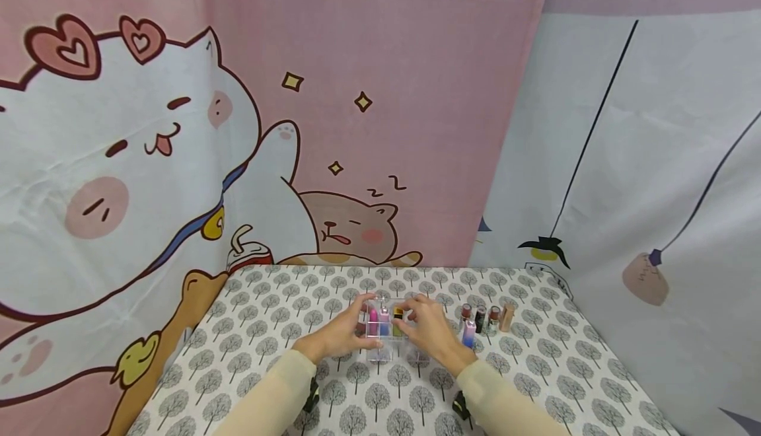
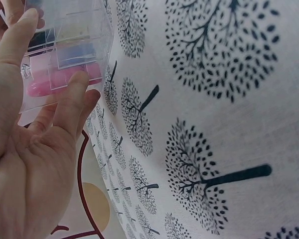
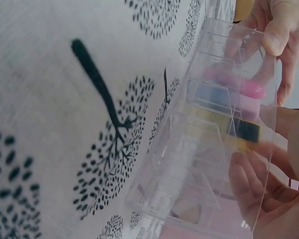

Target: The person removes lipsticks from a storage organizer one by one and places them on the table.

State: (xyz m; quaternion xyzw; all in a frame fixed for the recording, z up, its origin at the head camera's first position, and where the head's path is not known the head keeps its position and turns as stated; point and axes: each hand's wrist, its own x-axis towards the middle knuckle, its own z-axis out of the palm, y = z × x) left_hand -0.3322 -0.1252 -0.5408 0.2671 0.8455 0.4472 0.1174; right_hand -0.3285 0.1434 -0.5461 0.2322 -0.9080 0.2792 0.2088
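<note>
A clear lipstick organizer with compartments stands mid-table. My left hand grips its left side, thumb in front and fingers behind; the left wrist view shows this left hand close up. Inside the organizer are a bright pink lipstick, a pink-and-blue lipstick beside it, and a yellow lipstick with a black band. At the upper end of the yellow lipstick, my right hand pinches with thumb and finger; the clear wall partly blurs the contact.
To the right stand several lipsticks: a pink-and-blue one in front, a dark one, a red-brown topped one and a tan one. A tree-print cloth covers the table; a cartoon curtain hangs behind.
</note>
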